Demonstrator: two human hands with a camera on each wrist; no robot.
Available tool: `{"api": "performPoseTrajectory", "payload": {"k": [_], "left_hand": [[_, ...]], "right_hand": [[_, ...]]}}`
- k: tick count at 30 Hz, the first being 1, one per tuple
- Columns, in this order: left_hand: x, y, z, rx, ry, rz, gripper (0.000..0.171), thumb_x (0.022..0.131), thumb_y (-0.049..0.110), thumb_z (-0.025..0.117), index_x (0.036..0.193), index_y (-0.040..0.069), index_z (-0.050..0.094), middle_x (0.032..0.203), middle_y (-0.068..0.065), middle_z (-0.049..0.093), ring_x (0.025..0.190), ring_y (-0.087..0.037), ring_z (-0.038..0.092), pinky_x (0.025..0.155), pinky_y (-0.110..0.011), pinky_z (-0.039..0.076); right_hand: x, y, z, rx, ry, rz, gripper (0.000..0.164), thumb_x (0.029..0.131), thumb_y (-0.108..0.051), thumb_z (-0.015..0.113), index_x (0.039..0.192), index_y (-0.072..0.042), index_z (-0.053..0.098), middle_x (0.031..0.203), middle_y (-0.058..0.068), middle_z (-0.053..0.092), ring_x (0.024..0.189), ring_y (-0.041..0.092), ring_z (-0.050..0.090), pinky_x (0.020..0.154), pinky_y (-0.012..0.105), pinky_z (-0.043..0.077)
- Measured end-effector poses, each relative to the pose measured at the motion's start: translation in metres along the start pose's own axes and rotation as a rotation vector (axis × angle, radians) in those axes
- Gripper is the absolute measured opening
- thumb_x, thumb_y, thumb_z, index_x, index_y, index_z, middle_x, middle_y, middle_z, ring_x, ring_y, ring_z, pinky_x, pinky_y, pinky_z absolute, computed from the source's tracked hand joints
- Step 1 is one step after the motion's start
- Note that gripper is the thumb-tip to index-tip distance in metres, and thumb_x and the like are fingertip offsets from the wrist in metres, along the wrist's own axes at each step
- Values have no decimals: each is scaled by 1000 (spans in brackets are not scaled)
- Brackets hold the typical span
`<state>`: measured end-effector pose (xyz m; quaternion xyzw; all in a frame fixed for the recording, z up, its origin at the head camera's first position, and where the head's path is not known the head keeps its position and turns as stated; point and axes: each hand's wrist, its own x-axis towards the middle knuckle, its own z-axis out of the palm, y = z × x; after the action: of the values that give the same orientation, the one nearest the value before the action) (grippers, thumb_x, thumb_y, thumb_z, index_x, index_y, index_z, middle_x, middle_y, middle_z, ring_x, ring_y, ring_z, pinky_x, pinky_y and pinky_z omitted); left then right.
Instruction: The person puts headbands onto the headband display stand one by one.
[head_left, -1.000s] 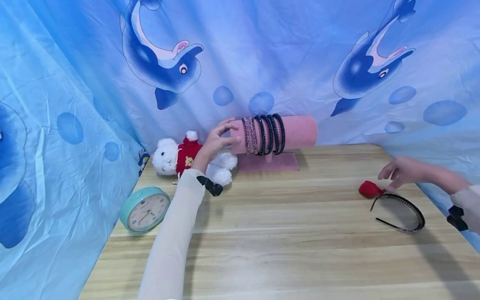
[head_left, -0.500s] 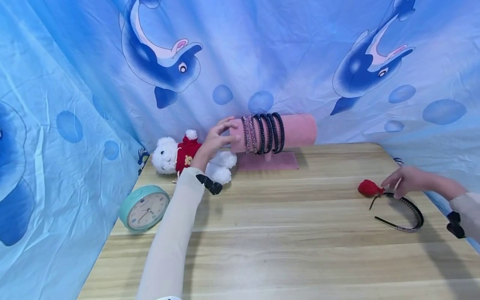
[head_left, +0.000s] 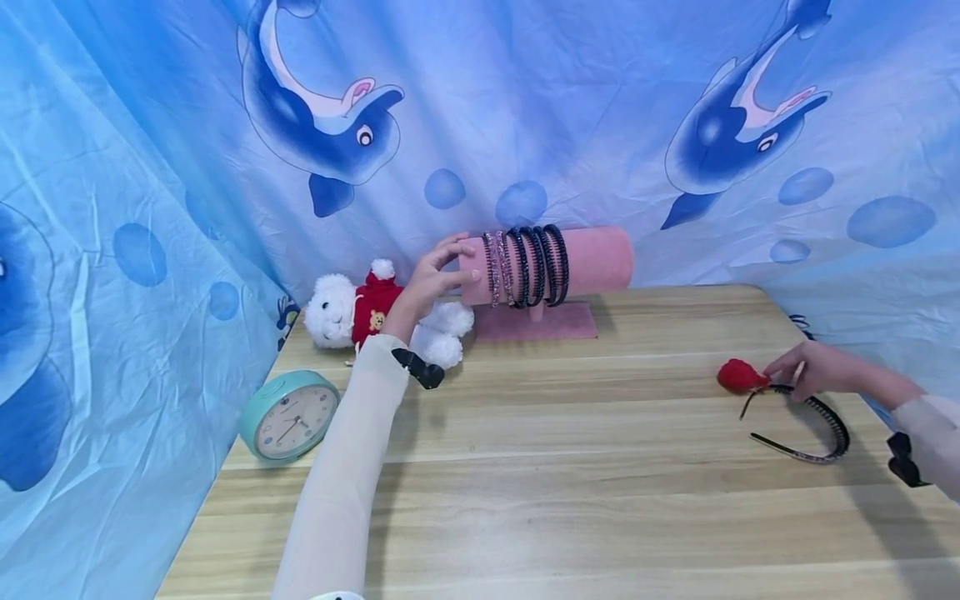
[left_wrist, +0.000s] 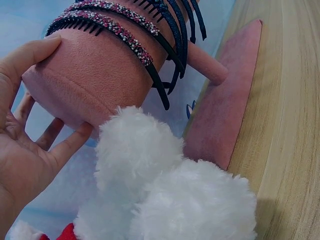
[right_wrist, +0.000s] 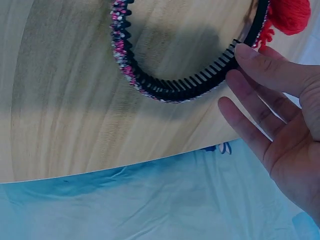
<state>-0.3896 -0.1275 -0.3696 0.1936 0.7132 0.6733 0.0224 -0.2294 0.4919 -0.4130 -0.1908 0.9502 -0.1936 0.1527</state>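
Note:
A pink padded roll stand (head_left: 600, 260) carries several toothed headbands, two glittery pink ones (left_wrist: 112, 30) and several black ones (head_left: 538, 267). My left hand (head_left: 431, 279) grips the stand's left end, thumb on the near side and fingers reaching round the end. At the right, my right hand (head_left: 821, 368) pinches a loose black headband (head_left: 838, 429) between thumb and fingers near one arm. Its outer face has pink and silver glitter (right_wrist: 121, 55), and comb teeth line the inside. Right beside that spot lies a red yarn bundle (head_left: 741, 377), also partly visible in the right wrist view.
A white plush toy (head_left: 330, 310) in a red top lies under my left wrist, its feet (left_wrist: 195, 200) close to the stand. A turquoise alarm clock (head_left: 288, 417) stands at the table's left. Blue dolphin-print cloth (head_left: 585, 108) hangs behind the wooden table (head_left: 570, 483).
My right hand has come down beside the red yarn bundle and taken hold of the headband. The left hand stays at the stand's end.

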Motion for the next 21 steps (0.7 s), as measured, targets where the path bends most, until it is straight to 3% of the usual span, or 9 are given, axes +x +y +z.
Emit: {"api": "performPoseTrajectory", "payload": {"k": [3, 8, 21], "left_hand": [[0, 1, 0, 7, 4, -2, 28, 85, 5, 78, 104, 25, 70, 157, 12, 42, 146, -22, 39, 104, -45, 56], [0, 0, 0, 11, 8, -4, 28, 86, 6, 78, 104, 25, 70, 158, 12, 42, 146, -22, 39, 104, -44, 56], [-1, -1, -1, -5, 2, 1, 29, 85, 5, 78, 106, 23, 70, 157, 12, 42, 146, -22, 40, 105, -45, 56]], "right_hand": [[-1, 3, 2, -30, 36, -20, 36, 68, 4, 84, 102, 11, 73, 89, 14, 77, 76, 3, 66, 62, 23, 58], [1, 6, 4, -45, 48, 44, 27, 71, 2, 84, 97, 5, 76, 87, 7, 77, 74, 0, 63, 62, 23, 56], [1, 14, 3, -80, 43, 142, 30, 68, 3, 84, 97, 7, 75, 87, 8, 77, 72, 4, 65, 63, 21, 55]]}}
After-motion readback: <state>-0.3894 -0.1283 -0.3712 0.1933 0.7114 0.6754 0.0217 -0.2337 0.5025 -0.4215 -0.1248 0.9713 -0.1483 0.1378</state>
